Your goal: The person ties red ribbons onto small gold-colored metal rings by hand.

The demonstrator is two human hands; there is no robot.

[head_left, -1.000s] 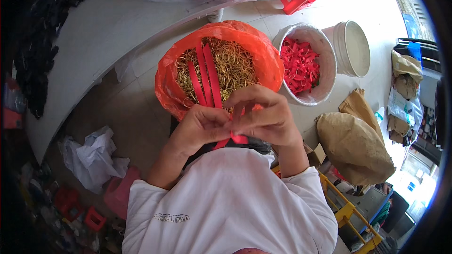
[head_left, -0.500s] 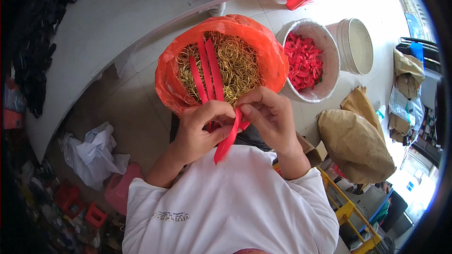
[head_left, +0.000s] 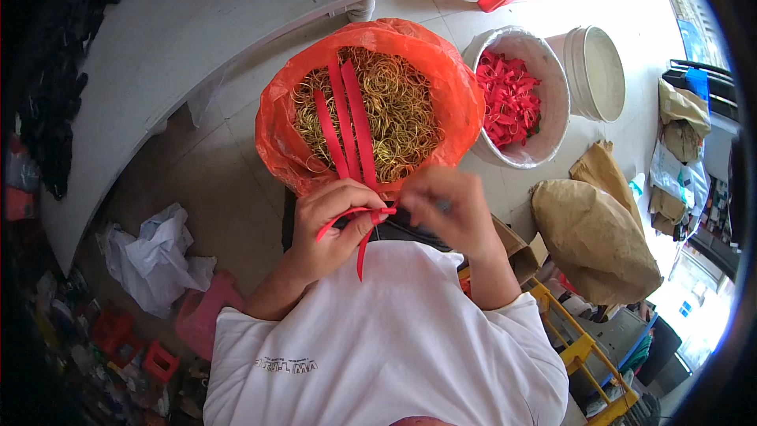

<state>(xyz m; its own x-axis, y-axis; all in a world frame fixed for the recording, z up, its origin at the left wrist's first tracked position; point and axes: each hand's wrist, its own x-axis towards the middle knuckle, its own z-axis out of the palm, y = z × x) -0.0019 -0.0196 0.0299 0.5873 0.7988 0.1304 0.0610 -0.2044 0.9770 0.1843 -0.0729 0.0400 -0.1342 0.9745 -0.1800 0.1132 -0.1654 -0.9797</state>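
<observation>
In my left hand (head_left: 327, 229) a red ribbon (head_left: 362, 256) is pinched between thumb and fingers. The ribbon looks looped or knotted at the fingertips, with one tail hanging toward my shirt. My right hand (head_left: 453, 213) is just right of that loop; its fingers are smeared by motion, so whether they grip anything is unclear. Beyond both hands sits an orange plastic bag (head_left: 276, 126), spread open and full of gold-coloured metal rings (head_left: 402, 114). Several long red ribbon strips (head_left: 359, 122) lie across the rings, their near ends running to my left hand.
A white bucket (head_left: 556, 79) of red ribbon pieces stands right of the bag, beside a second pale bucket (head_left: 603, 79). A curved grey table (head_left: 181, 39) spans the upper left. Brown sacks (head_left: 595, 244) and a yellow frame (head_left: 579, 351) are at right; crumpled white plastic (head_left: 154, 256) lies left.
My right hand has moved slightly away from the ribbon and blurred. The ribbon, broad and hanging between both hands before, now forms a small loop at my left fingertips.
</observation>
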